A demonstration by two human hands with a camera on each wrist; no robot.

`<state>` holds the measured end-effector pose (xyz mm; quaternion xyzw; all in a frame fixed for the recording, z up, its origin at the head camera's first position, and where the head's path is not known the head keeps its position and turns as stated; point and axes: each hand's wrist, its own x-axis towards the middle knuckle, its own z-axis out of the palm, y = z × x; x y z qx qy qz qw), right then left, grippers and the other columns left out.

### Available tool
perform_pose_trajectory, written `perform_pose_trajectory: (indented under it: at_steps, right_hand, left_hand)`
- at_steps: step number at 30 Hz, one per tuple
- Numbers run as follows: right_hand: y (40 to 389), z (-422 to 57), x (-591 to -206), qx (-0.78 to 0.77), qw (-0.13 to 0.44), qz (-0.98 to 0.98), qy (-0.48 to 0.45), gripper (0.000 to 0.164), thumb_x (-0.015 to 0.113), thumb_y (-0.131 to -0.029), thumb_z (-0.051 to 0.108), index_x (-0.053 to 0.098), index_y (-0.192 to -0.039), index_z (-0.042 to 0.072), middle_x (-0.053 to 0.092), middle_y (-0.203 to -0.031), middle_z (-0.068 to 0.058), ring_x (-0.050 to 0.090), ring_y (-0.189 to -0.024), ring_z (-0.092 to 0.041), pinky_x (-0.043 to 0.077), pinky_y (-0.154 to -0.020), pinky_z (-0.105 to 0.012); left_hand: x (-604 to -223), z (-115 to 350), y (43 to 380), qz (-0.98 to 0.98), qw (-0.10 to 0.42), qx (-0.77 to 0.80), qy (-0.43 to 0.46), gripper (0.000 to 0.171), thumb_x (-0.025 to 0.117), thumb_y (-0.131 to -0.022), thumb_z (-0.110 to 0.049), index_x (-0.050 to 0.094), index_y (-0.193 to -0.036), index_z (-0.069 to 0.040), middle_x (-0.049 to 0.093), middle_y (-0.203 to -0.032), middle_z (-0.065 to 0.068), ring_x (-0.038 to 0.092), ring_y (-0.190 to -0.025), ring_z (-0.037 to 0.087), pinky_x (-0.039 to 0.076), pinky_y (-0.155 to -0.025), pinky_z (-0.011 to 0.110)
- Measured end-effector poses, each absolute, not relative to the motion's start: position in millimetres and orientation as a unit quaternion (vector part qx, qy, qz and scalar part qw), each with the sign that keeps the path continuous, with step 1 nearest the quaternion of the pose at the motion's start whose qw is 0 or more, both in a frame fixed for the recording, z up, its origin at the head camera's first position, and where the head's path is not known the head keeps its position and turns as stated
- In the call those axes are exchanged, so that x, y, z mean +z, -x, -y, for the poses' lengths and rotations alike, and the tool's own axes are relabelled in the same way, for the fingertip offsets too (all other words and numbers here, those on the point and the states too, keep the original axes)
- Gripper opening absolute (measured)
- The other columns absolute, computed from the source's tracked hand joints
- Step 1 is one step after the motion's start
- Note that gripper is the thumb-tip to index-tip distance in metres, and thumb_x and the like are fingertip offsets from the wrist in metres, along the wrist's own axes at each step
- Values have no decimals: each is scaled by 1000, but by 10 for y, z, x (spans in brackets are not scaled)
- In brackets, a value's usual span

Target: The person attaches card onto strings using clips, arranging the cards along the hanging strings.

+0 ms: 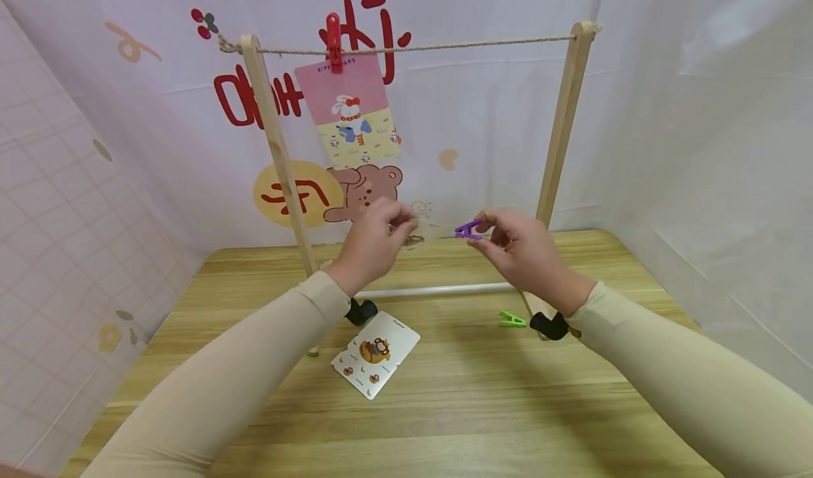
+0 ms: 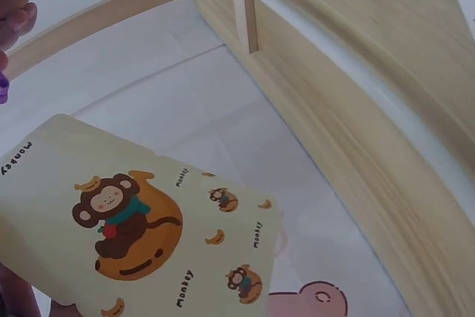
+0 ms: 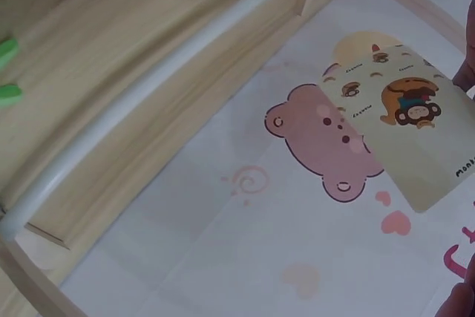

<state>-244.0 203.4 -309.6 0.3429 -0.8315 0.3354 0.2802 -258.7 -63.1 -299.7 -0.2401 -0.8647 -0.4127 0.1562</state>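
Observation:
In the head view my left hand (image 1: pixel 377 241) pinches a monkey card, which shows there nearly edge-on. Its printed face is plain in the left wrist view: a cream card (image 2: pixel 44 206) with a monkey on a banana. My right hand (image 1: pixel 521 248) holds a small purple clothespin (image 1: pixel 468 230) between thumb and fingers, close to the card's right side. Whether the clothespin touches the card I cannot tell. Above, a red clothespin (image 1: pixel 334 44) fastens a pink and yellow rabbit card (image 1: pixel 349 111) to a rope (image 1: pixel 457 45).
Wooden posts (image 1: pixel 562 125) hold up the rope, with a white crossbar (image 1: pixel 438 290) low between them. A green clothespin (image 1: pixel 512 320) lies near the right post's foot. Another monkey card (image 1: pixel 376 354) lies on the wooden table (image 1: pixel 444 421). Printed cloth (image 1: pixel 495 125) hangs behind.

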Motion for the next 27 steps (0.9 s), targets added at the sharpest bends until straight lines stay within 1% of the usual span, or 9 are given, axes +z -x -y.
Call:
perform_pose_trajectory:
  at_steps: [4,6,9,11,13,16,20,27]
  right_hand:
    - [2453,-2024,-3034,332,291,829,-344,16,82,-90,3,73,-103,8,74,-91,-2,55,-61,-8,40,-53,-18]
    - [2457,-2019,-3004,331,296,827,-344,16,81,-91,2,73,-103,7,74,-91,-3,54,-61,-8,40,-54,-17]
    - [2461,-2010,-2962,333,300,825,-345,15,81,-91,1,73,-103,6,74,-91,-3,54,-62,-9,39,-54,-17]
    - [2465,-2006,-2933,335,304,822,-345,15,81,-91,1,72,-103,6,74,-91,-4,54,-62,-9,39,-54,-16]
    - [2471,-2003,-2904,335,309,820,-346,15,81,-91,1,72,-103,5,74,-91,-5,55,-62,-10,40,-55,-16]
    - [2479,-2002,-2860,335,317,818,-343,16,81,-90,1,72,-103,4,73,-90,-6,55,-61,-10,40,-55,-15]
    - [2488,-1999,-2800,335,326,817,-339,16,81,-90,2,72,-103,3,73,-92,-7,54,-61,-11,40,-55,-14]
    - [2492,-1982,-2692,331,344,811,-338,18,82,-90,3,71,-104,2,73,-94,-10,55,-62,-11,39,-56,-14]
  left_hand:
    - [-2942,609,2607,859,175,-416,243,13,67,-104,-15,77,-109,-7,65,-104,6,60,-95,20,54,-88,36]
    - [-2907,599,2604,855,181,-420,243,14,68,-104,-15,77,-110,-8,65,-103,6,60,-95,20,53,-94,37]
    - [-2856,583,2594,852,187,-425,243,13,68,-104,-16,77,-109,-9,65,-104,5,60,-95,20,53,-94,38]
    - [-2828,573,2595,849,189,-430,243,12,68,-104,-16,76,-108,-9,64,-103,6,60,-95,20,53,-93,37]
    - [-2800,561,2602,846,195,-433,244,11,68,-104,-15,76,-106,-8,63,-103,6,59,-94,20,54,-87,34]
    - [-2755,546,2614,839,207,-438,247,10,68,-104,-15,76,-104,-8,64,-100,6,60,-93,19,54,-84,31]
    - [-2693,533,2625,832,223,-441,252,10,68,-104,-15,76,-103,-8,64,-99,6,61,-92,19,54,-84,31]
    - [-2607,512,2649,818,229,-460,258,11,68,-104,-13,75,-105,-6,67,-102,7,60,-94,19,54,-86,31]
